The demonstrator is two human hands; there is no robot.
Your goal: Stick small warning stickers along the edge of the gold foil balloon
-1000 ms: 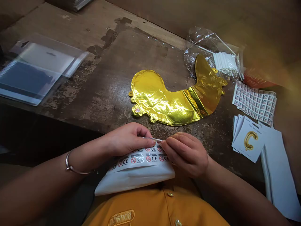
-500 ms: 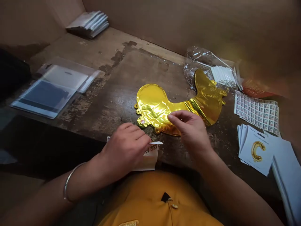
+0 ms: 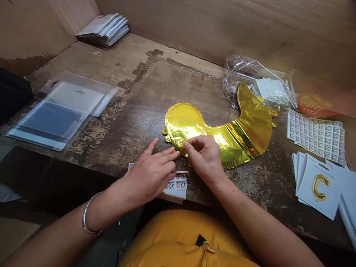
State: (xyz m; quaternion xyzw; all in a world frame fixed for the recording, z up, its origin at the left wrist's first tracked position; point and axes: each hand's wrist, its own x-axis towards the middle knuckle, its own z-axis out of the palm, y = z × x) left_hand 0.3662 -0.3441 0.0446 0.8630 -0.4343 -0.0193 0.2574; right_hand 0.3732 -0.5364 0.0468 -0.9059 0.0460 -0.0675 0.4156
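A gold foil balloon (image 3: 219, 135), flat and curved with small tabs along its edge, lies on the table in front of me. My left hand (image 3: 151, 174) has its fingers stretched out, their tips at the balloon's lower left edge. Beneath its palm a sheet of CE-mark stickers (image 3: 180, 182) rests at the table's front edge, on white paper (image 3: 179, 194); one edge of the sheet curls up. My right hand (image 3: 205, 157) is pinched over the balloon's lower left tabs. Whatever sits between its fingertips is too small to make out.
Clear plastic sleeves (image 3: 55, 111) lie at the left and a packet stack (image 3: 104, 29) stands at the back. To the right are white sticks (image 3: 271, 89) in clear plastic, another sticker sheet (image 3: 315, 135) and cards printed with a gold C (image 3: 319, 187).
My right hand has left the sticker sheet and come down on the balloon's edge. My left hand has opened from its grip on the sheet and reached forward. The sheet has gone down onto the table edge.
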